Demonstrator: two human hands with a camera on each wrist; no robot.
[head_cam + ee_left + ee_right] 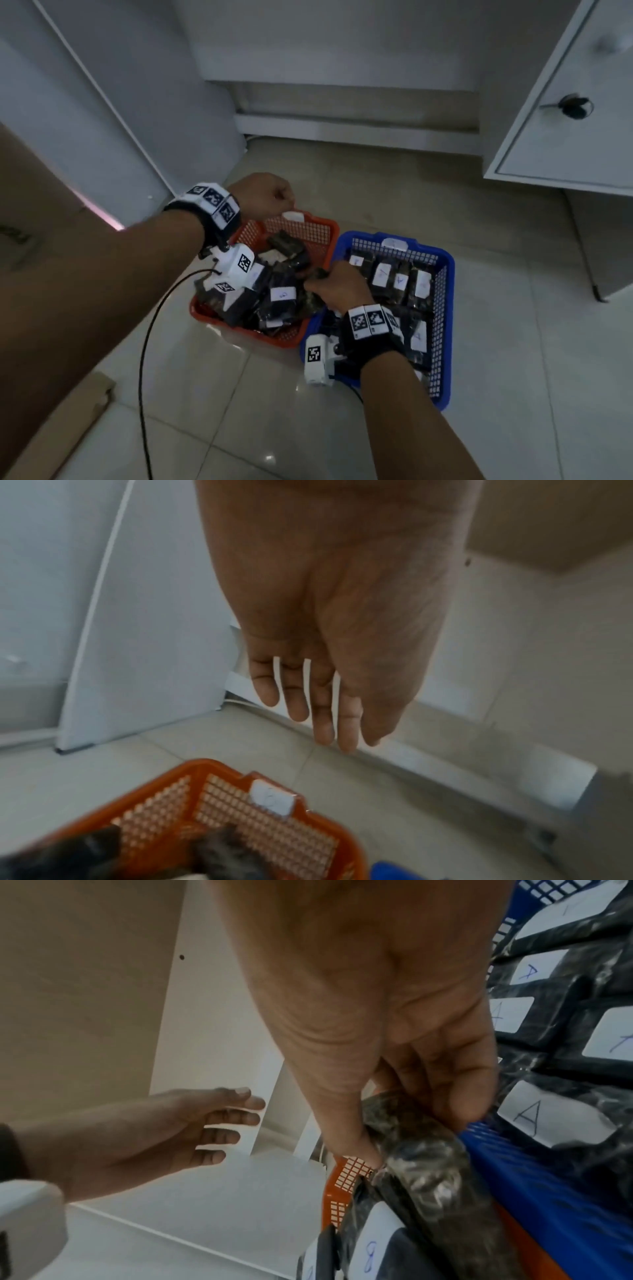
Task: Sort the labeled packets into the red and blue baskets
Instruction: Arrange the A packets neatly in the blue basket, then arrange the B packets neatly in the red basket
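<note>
A red basket (301,228) and a blue basket (445,274) stand side by side on the floor, both filled with dark packets bearing white labels. Packets in the blue basket (514,1183) show the letter A (527,1115). My right hand (337,286) pinches a dark packet (421,1153) between thumb and fingers, at the rim between the two baskets. A labeled packet (282,294) lies on top in the red basket (240,804). My left hand (325,696) hovers over the far left corner of the red basket, fingers straight and holding nothing; it also shows as my left hand (192,1123).
White cabinet panels (120,120) rise on the left and a white drawer unit (565,120) stands at the right. A cardboard sheet (58,428) lies at the lower left. A black cable (147,359) runs across the tiled floor.
</note>
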